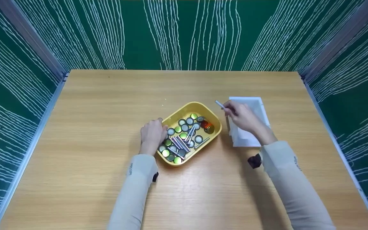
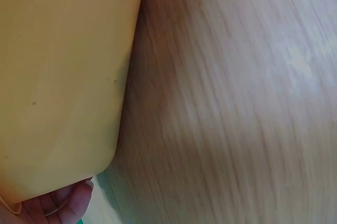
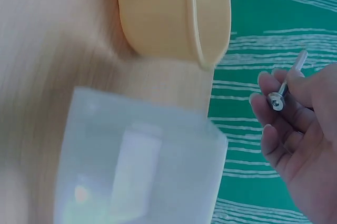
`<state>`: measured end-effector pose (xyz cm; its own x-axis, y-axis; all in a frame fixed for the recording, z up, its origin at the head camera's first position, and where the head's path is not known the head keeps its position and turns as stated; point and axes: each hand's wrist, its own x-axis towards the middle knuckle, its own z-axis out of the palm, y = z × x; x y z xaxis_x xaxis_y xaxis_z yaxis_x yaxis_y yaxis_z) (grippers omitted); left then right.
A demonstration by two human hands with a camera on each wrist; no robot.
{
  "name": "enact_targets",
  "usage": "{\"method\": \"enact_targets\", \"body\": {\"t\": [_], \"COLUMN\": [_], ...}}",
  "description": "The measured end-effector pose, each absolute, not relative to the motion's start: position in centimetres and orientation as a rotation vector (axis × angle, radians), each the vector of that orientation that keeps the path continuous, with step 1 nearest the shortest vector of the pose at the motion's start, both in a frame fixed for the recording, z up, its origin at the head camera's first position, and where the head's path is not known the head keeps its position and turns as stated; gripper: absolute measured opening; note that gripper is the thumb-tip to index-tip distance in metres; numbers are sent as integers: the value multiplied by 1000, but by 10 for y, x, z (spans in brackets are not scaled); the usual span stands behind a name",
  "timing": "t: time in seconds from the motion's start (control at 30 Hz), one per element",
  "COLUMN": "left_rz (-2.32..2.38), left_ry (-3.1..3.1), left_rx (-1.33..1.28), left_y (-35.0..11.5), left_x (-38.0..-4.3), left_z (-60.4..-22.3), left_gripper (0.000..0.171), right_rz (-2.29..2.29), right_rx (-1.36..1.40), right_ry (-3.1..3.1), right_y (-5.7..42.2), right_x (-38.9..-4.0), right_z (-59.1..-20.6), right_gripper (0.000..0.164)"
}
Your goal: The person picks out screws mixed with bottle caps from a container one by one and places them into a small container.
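My left hand [image 1: 152, 134] grips the near-left side of a yellow plastic bin [image 1: 215, 116]; in the left wrist view its curled fingers [image 2: 79, 203] show at the bin's edge. Inside lie several bottle caps [image 1: 189, 121], some with green faces, and several metal bolts [image 1: 180, 144]. A small orange-brown object [image 1: 207, 125] sits at the bin's right end. To the right, my right hand [image 1: 243, 116] pinches a silver hex-socket bolt [image 3: 276, 101] between thumb and fingers. It is raised over the left part of a white rectangular tray [image 1: 251, 142], whose inside the hand partly hides.
The bin and tray stand side by side on a wooden table [image 1: 85, 127], a narrow gap between them. Green walls [image 1: 136, 35] with white streaks enclose the back and both sides. Tiny pale specks lie behind the bin.
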<state>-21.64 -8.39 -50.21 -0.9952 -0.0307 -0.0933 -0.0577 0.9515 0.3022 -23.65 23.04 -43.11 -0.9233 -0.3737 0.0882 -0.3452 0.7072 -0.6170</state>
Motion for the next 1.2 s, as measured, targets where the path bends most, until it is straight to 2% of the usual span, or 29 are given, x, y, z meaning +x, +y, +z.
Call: {"method": "enact_targets", "body": {"t": [0.13, 0.37, 0.8, 1.2], "left_rz": [488, 501, 511, 516], "left_ry": [3004, 3000, 3017, 3007], "left_rx": [-74, -67, -50, -62], "left_y": [-83, -84, -85, -85], "left_x": [-217, -217, -218, -218], "left_z": [-501, -501, -503, -503], "left_gripper": [39, 40, 38, 38], "right_rz": [-995, -896, -783, -718], "right_rx": [-549, -282, -159, -62], "right_ry": [2949, 3027, 3070, 2922], "right_y": [243, 260, 282, 274], "right_x": [-241, -243, -246, -241], "right_z": [-428, -430, -459, -489], "right_gripper": [19, 26, 25, 26]}}
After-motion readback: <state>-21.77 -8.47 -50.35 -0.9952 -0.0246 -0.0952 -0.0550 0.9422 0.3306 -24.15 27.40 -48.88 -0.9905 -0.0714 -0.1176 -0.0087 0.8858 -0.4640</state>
